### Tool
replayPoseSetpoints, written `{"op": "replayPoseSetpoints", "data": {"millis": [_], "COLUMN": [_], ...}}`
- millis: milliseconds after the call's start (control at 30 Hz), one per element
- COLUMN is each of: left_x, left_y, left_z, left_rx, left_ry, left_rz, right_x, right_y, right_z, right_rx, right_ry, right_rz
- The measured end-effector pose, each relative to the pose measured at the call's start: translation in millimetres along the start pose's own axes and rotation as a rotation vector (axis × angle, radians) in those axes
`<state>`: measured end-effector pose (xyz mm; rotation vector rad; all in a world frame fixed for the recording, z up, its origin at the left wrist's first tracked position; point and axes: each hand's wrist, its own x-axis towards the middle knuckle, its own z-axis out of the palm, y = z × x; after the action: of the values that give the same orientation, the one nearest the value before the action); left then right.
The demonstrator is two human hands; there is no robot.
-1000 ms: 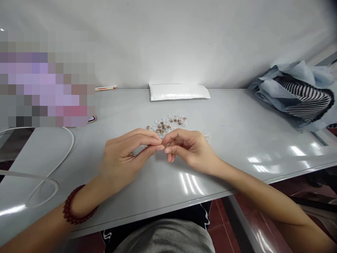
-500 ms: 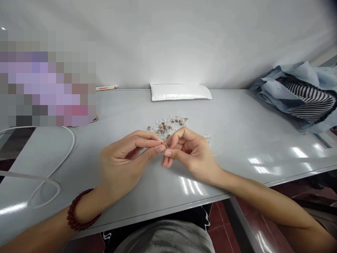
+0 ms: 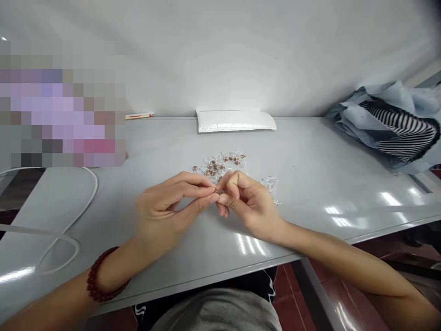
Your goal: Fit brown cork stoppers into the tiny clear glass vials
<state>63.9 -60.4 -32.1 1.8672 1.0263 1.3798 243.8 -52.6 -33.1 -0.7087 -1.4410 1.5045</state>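
Observation:
Above the grey table (image 3: pixel 296 151), my left hand (image 3: pixel 172 211) pinches one side of a small clear piece (image 3: pixel 219 191) between thumb and fingers. The thumb and bent fingers of my right hand (image 3: pixel 255 202) close on its other side, and the fingertips nearly meet. Fingers hide most of the piece. Just beyond my hands lies a loose pile of clear ring-like pieces with brown parts (image 3: pixel 214 166). Partly behind my right hand is a second pile of clear pieces (image 3: pixel 271 184), without visible brown parts.
A white packet (image 3: pixel 236 121) lies at the table's back edge, beside the wall. Blue and striped cloth (image 3: pixel 396 124) is heaped at the right. A white cable (image 3: pixel 91 197) loops over the left side. A thin white and red item (image 3: pixel 139 116) lies at the back left.
My right hand has shifted slightly right and down, its index finger more bent. My left hand has moved a little right. More of the second pile of clear pieces shows now.

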Motion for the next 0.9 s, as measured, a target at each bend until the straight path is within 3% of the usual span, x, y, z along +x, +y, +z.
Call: {"op": "replayPoseSetpoints", "data": {"millis": [133,233,333,467,600,733,900], "left_x": [2.9,11.7,23.3,32.8,33.4,33.0,35.8], "left_y": [-1.1,-0.1,-3.8,-14.9,-22.6,-22.9,-25.7], "left_z": [-0.8,-7.9,-20.5,-34.4,-42.1,-50.2,-64.8], "left_rx": [-0.008,0.13,0.26,0.247,0.328,0.444,0.573], "left_ry": [-0.037,-0.05,0.013,-0.101,-0.255,-0.465,-0.432], "left_rz": [-0.017,-0.043,-0.211,-0.345,-0.363,-0.313,-0.206], "right_x": [2.0,9.7,21.6,35.2,39.9,36.0,28.4], "right_y": [0.1,-2.5,-5.1,-3.0,-2.5,-19.6,-43.7], "right_z": [-2.4,-13.6,-34.6,-66.7,-87.7,-97.9,-116.4], "right_rx": [-0.087,-0.223,-0.514,-0.926,-1.137,-1.183,-1.25], "right_ry": [-0.032,-0.018,0.109,0.191,0.072,0.007,-0.016], "right_rz": [-0.062,-0.111,-0.167,-0.134,-0.072,0.002,0.174]}}
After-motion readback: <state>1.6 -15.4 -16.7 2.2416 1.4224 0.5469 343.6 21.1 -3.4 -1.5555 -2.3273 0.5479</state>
